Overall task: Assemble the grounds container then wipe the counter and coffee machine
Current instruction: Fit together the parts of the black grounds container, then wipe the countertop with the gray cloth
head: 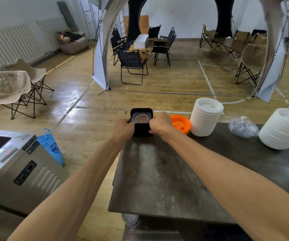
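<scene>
While both arms reach straight out over the dark counter (166, 180), the black grounds container (141, 125) stands at its far left corner, upright, with a round perforated metal disc (141, 117) showing inside its open top. It looks like a rigid plastic box, light for its bulk and fairly smooth on the flanks, so I would judge the side walls near the upper rim the sensible place to hold it; the inner piece probably sits loosely and could tip or jam if pushed in crooked.

The left hand (123, 126) wraps the container's left side, fingers closed against the wall. The right hand (159, 123) clamps the opposite side, knuckles up, fingertips curled under toward the front face. Both are pressed on the box from either side, wrists level, elbows nearly locked.

Just beside the right hand lies an orange lid (181, 124), then a stack of white lids (205, 119), a crumpled clear bag (242, 127) and a second white stack (283, 129). No cloth is visible, so wiping seems not yet begun.
</scene>
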Action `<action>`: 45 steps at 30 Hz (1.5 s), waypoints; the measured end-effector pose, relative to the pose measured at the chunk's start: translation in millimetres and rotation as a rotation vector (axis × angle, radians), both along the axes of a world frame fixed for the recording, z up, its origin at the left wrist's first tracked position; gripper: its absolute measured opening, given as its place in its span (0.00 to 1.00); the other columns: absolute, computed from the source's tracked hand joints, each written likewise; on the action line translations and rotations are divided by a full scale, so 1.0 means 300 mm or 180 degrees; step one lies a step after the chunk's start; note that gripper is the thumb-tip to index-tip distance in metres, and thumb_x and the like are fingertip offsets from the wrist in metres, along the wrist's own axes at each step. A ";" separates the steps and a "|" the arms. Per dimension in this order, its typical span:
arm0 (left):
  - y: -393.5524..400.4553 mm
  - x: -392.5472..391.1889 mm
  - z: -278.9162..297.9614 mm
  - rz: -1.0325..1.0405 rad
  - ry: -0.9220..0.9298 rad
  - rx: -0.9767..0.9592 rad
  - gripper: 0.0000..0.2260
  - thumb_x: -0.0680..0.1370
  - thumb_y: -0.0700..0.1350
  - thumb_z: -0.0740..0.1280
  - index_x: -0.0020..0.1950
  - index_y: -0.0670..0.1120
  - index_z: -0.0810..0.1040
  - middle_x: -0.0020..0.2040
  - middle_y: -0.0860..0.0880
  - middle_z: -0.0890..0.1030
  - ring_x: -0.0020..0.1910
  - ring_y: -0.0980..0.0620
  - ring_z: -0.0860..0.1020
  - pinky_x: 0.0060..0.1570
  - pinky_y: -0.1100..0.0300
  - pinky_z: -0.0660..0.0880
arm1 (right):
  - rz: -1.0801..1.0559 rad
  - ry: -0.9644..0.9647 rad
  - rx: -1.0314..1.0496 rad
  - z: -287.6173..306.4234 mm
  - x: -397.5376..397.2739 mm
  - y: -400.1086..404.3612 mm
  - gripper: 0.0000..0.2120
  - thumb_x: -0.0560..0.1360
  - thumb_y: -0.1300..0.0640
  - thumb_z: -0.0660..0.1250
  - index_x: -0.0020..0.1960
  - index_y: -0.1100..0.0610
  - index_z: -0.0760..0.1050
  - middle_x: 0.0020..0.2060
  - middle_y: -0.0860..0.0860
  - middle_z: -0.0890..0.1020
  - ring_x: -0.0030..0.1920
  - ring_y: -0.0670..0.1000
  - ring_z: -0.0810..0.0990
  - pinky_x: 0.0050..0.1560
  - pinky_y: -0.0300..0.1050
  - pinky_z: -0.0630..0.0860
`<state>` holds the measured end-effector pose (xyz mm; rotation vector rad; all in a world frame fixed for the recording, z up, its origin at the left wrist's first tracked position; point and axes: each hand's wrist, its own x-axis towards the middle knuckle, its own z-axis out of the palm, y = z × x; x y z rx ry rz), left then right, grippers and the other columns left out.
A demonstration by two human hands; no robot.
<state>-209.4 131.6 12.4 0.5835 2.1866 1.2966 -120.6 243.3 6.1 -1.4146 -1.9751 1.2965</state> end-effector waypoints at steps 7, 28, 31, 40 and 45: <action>0.000 0.013 0.031 -0.0028 0.0252 -0.0245 0.12 0.79 0.45 0.63 0.56 0.38 0.80 0.51 0.40 0.81 0.49 0.42 0.79 0.49 0.54 0.74 | 0.0008 0.0024 0.0021 0.067 0.024 -0.028 0.11 0.68 0.66 0.66 0.50 0.67 0.79 0.46 0.62 0.84 0.48 0.64 0.84 0.48 0.59 0.82; -0.277 1.090 -0.072 -0.1817 0.2002 0.0523 0.18 0.79 0.46 0.67 0.68 0.49 0.72 0.66 0.55 0.71 0.62 0.66 0.67 0.60 0.82 0.57 | 0.0513 0.0314 0.0810 0.088 1.274 -0.300 0.04 0.75 0.54 0.71 0.49 0.51 0.83 0.40 0.42 0.84 0.43 0.40 0.82 0.47 0.35 0.78; -0.308 1.235 -0.115 -0.1663 0.2078 0.0495 0.17 0.79 0.45 0.67 0.68 0.49 0.73 0.66 0.56 0.72 0.64 0.63 0.69 0.63 0.78 0.60 | 0.0639 0.0350 0.0789 0.029 1.434 -0.319 0.05 0.76 0.53 0.70 0.51 0.50 0.82 0.42 0.41 0.84 0.45 0.38 0.81 0.47 0.31 0.77; -0.404 1.494 -0.530 -0.2047 0.2158 -0.0704 0.16 0.76 0.44 0.67 0.64 0.46 0.76 0.60 0.47 0.77 0.56 0.44 0.78 0.56 0.49 0.76 | 0.1079 -0.0470 0.0432 -0.416 1.802 -0.365 0.11 0.77 0.54 0.68 0.59 0.50 0.80 0.54 0.44 0.84 0.55 0.42 0.80 0.58 0.42 0.78; -0.323 1.536 -0.792 -0.2360 0.1999 -0.1743 0.21 0.77 0.47 0.64 0.71 0.48 0.70 0.68 0.45 0.74 0.64 0.42 0.74 0.63 0.51 0.69 | 0.1622 -0.1802 0.0699 -0.774 1.810 -0.324 0.28 0.77 0.52 0.64 0.76 0.50 0.63 0.71 0.53 0.72 0.69 0.55 0.72 0.65 0.51 0.72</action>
